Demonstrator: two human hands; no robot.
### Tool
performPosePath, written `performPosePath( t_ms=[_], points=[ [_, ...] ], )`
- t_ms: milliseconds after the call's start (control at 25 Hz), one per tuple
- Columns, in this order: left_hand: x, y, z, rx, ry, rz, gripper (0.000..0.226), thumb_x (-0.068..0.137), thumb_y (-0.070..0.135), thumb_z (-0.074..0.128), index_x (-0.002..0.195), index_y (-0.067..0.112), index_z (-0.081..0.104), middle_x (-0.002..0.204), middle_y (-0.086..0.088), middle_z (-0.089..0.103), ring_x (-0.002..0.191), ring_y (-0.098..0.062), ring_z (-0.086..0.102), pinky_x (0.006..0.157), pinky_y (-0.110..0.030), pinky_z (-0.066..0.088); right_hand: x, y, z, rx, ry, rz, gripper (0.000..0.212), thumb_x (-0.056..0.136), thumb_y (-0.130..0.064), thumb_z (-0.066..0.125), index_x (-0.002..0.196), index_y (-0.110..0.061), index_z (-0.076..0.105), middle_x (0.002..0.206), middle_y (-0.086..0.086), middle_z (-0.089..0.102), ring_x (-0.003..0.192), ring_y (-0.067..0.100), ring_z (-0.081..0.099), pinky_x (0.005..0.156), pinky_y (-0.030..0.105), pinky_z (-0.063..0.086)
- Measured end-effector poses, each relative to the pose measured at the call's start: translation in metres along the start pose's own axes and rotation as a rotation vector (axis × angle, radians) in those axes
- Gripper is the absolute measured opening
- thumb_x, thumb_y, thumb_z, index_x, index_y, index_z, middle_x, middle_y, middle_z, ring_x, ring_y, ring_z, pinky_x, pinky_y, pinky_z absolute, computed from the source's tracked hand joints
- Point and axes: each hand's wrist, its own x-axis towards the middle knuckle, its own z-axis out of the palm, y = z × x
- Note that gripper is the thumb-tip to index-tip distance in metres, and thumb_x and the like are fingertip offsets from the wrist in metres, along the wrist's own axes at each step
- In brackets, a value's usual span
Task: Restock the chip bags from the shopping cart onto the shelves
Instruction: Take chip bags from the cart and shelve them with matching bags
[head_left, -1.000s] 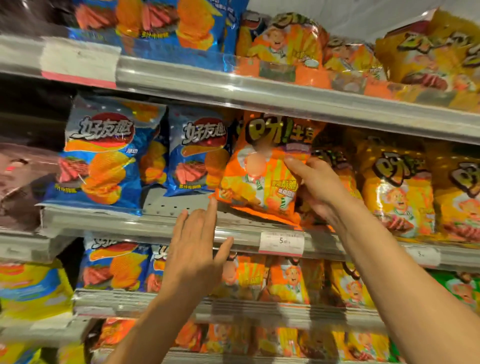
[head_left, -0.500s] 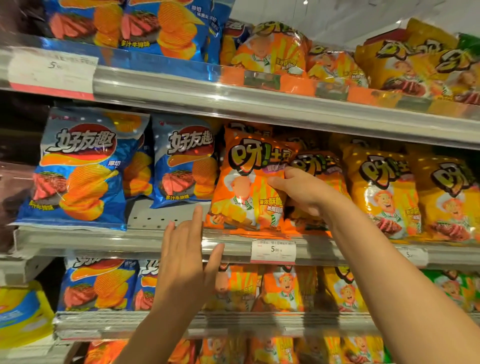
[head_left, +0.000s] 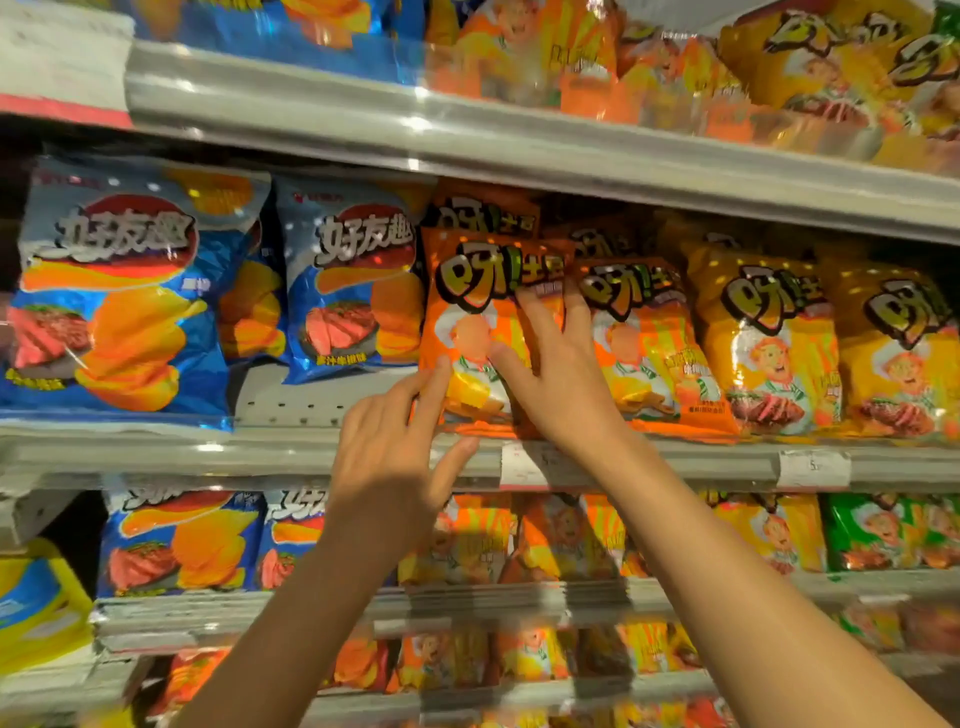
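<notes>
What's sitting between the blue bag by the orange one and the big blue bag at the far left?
In the head view, a third blue bag, set back and partly hidden, stands above bare shelf.

Chip bag (head_left: 475, 332) stands on the shelf (head_left: 260, 452), between neighbouring bags (head_left: 348, 291).

Orange chip bag (head_left: 470, 332) (striped, black lettering), blue bags (head_left: 119, 291) with red emblems, one green bag (head_left: 883, 530).

A bare strip of shelf (head_left: 311, 400) at nine o'clock of my left hand (head_left: 395, 457) is open; blue bags (head_left: 353, 291) and orange bags (head_left: 654, 343) crowd either side.
</notes>
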Motion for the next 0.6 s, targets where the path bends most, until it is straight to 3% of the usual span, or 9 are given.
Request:
performPosePath(
  t_ms=[120, 240, 320, 360, 480, 600],
  points=[
    [0.001, -0.005, 0.006, -0.019, 0.015, -0.033, 0.070, 0.090, 0.048, 0.064, 0.148, 0.011, 0.050, 0.130, -0.009, 0.065, 0.107, -0.030, 0.064, 0.098, -0.042, 0.041, -0.012, 0.001, 0.010, -0.045, 0.093, -0.030, 0.055, 0.102, -0.040, 0.051, 0.153, -0.023, 0.037, 0.167, 0.012, 0.000, 0.155, 0.025, 0.002, 0.121, 0.037, 0.017],
    [0.001, -0.007, 0.008, -0.023, 0.007, -0.021, 0.070, 0.090, 0.048, 0.065, 0.146, 0.009, 0.052, 0.132, -0.009, 0.065, 0.110, -0.030, 0.064, 0.095, -0.041, 0.040, -0.019, -0.001, 0.018, -0.186, 0.264, -0.226, 0.034, 0.102, -0.017, 0.054, 0.135, -0.011, 0.060, 0.155, 0.018, 0.036, 0.149, 0.033, 0.028, 0.123, 0.045, 0.022],
    [0.003, -0.009, 0.008, -0.024, -0.010, -0.022, 0.070, 0.091, 0.049, 0.065, 0.146, 0.008, 0.051, 0.131, -0.010, 0.065, 0.111, -0.031, 0.064, 0.094, -0.042, 0.040, -0.020, -0.001, 0.020, -0.196, 0.263, -0.282, 0.029, 0.100, -0.012, 0.055, 0.127, -0.008, 0.066, 0.139, 0.016, 0.054, 0.136, 0.034, 0.046, 0.118, 0.051, 0.028],
    [0.003, -0.008, 0.007, -0.021, -0.022, -0.035, 0.070, 0.092, 0.049, 0.063, 0.146, 0.008, 0.051, 0.131, -0.009, 0.065, 0.111, -0.030, 0.063, 0.095, -0.042, 0.040, -0.020, 0.000, 0.019, -0.177, 0.263, -0.288, 0.027, 0.100, -0.012, 0.056, 0.123, -0.007, 0.068, 0.133, 0.016, 0.057, 0.131, 0.033, 0.049, 0.115, 0.047, 0.032],
    [0.002, -0.004, 0.004, 0.043, -0.051, -0.047, 0.070, 0.092, 0.050, 0.059, 0.148, 0.008, 0.049, 0.129, -0.010, 0.065, 0.112, -0.030, 0.062, 0.099, -0.042, 0.039, -0.029, 0.008, 0.006, -0.158, 0.243, -0.331, 0.021, 0.099, -0.014, 0.058, 0.113, -0.006, 0.071, 0.119, 0.012, 0.061, 0.117, 0.031, 0.053, 0.099, 0.036, 0.041],
    [0.007, -0.001, -0.001, 0.002, -0.159, -0.078, 0.076, 0.092, 0.055, 0.053, 0.153, 0.010, 0.040, 0.138, -0.013, 0.058, 0.125, -0.034, 0.053, 0.103, -0.047, 0.035, -0.046, 0.019, -0.018, -0.032, 0.169, -0.341, 0.024, 0.098, -0.017, 0.060, 0.118, -0.007, 0.068, 0.121, 0.009, 0.060, 0.118, 0.026, 0.052, 0.100, 0.034, 0.040]
  ],
)
